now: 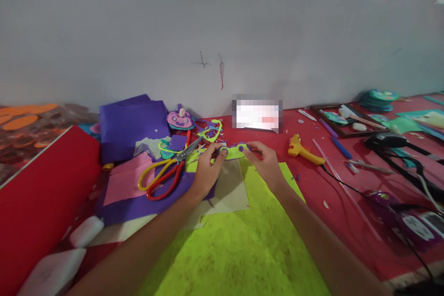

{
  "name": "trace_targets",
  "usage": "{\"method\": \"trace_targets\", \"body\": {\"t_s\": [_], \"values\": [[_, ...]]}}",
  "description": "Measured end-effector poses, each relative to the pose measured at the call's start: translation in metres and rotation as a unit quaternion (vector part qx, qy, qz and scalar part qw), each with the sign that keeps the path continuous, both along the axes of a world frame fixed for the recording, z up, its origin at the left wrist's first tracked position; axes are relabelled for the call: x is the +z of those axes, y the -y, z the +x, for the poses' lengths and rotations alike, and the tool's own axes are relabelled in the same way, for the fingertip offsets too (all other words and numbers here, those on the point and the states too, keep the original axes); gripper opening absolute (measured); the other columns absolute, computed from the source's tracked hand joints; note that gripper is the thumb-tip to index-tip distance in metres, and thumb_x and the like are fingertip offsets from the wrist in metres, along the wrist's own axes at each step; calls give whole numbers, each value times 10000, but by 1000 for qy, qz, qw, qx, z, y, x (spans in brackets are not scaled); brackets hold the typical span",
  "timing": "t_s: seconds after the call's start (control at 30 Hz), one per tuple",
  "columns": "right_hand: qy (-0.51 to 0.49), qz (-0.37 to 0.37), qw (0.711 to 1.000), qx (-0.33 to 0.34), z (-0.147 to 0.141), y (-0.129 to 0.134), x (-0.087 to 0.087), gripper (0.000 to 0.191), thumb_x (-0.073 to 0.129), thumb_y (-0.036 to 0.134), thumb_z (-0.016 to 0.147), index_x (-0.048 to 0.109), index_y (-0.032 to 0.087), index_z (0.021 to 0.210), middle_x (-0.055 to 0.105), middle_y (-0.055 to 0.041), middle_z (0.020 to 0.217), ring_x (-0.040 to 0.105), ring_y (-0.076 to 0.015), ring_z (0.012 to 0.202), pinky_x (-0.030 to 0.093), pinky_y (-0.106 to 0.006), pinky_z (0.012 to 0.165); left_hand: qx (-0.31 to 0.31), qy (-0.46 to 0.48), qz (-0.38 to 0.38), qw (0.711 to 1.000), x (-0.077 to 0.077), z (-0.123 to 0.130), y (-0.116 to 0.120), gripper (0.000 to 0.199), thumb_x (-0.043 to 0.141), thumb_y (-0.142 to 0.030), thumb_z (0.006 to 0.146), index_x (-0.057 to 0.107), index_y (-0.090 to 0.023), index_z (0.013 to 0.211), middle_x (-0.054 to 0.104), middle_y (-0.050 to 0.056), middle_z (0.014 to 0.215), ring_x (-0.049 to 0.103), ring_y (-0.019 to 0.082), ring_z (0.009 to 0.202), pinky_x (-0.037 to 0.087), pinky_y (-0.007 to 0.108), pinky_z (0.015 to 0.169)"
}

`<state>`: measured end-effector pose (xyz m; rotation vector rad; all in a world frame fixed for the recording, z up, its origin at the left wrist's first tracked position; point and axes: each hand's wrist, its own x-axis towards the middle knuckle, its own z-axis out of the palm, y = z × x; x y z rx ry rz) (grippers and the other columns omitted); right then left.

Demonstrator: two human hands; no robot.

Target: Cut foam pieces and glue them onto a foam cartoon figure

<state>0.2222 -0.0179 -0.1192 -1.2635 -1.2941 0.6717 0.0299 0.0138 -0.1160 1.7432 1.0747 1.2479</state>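
Between my two hands is a small yellow-green foam cutout [234,152] with a purple edge and purple round spots. My left hand [209,166] pinches its left end with thumb and fingers. At its right end, my right hand [265,163] grips it the same way. Below the cutout lie a beige sheet [231,189] and a large yellow-green sheet [243,249]. Scissors [169,169] with one yellow and one red handle lie to the left of my left hand, blades pointing away from me. Purple and yellow-green scraps [211,132] lie just beyond.
Purple sheets [132,127] and a pink character cutout [180,120] stand at the back left. A yellow glue gun [303,150] with its cord lies right. A dark tray [373,132] holds small items. A lit screen [258,113] leans on the grey partition [138,46].
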Motion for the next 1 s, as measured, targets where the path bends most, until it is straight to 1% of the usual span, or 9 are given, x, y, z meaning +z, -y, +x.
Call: {"method": "trace_targets", "body": {"t_s": [0.1,0.2,0.37,0.57,0.7,0.77,0.87,0.93,1.0], "values": [[6,0,1000,5,-2,1,0,260,736,462,850,742,213,923,768,-94,956,702,-261,907,545,-382,850,-7,-7,8,1000,1,1,0,168,602,-367,937,652,-207,928,634,1,813,567,158,763,441,262,712],[-4,-3,1000,7,-1,3,2,257,679,474,889,709,221,863,732,-63,859,674,-233,825,527,-345,774,0,-10,3,1000,1,1,0,180,597,-382,941,644,-210,913,621,-1,797,559,162,758,438,267,716],[-1,-17,1000,-21,-1,4,5,397,613,542,930,556,230,691,535,10,644,506,-165,628,412,-289,606,6,-6,-12,1000,3,0,1,174,600,-380,931,631,-210,906,619,-1,803,562,166,769,445,274,733],[-71,-30,996,-51,1,4,1,523,551,636,963,440,244,634,441,19,618,440,-155,594,374,-293,579,19,18,-21,999,1,-1,0,152,604,-349,939,621,-212,874,572,-13,765,523,156,724,420,276,702],[-104,-24,989,-101,5,3,-1,551,536,615,978,377,251,596,389,37,570,417,-152,562,371,-309,585,20,26,-15,999,-3,-1,-3,137,609,-338,947,630,-214,894,565,-12,774,509,154,726,401,279,695],[-91,-5,989,-116,6,3,-1,487,566,564,973,449,243,625,474,19,617,473,-161,608,405,-308,622,13,25,-18,999,-3,-1,-3,150,612,-354,943,629,-214,891,564,-11,771,508,157,723,398,280,693],[-96,30,990,-100,5,2,-1,238,654,459,925,617,236,853,627,-19,826,597,-184,780,479,-313,746,5,24,-28,999,-2,-1,-2,173,611,-377,932,621,-214,877,558,-10,773,505,159,725,393,280,696],[-116,37,988,-93,4,2,-2,198,673,421,908,639,242,986,660,-35,924,631,-197,863,499,-327,813,4,28,-34,999,-1,-1,-1,169,607,-373,931,617,-213,878,558,-8,785,503,158,732,391,281,702],[-125,32,986,-106,5,1,-2,198,651,422,923,637,242,1003,665,-41,930,636,-202,867,503,-339,828,8,34,-36,999,0,-1,-1,156,608,-361,932,615,-213,882,557,-8,786,503,158,733,389,285,705]]}}
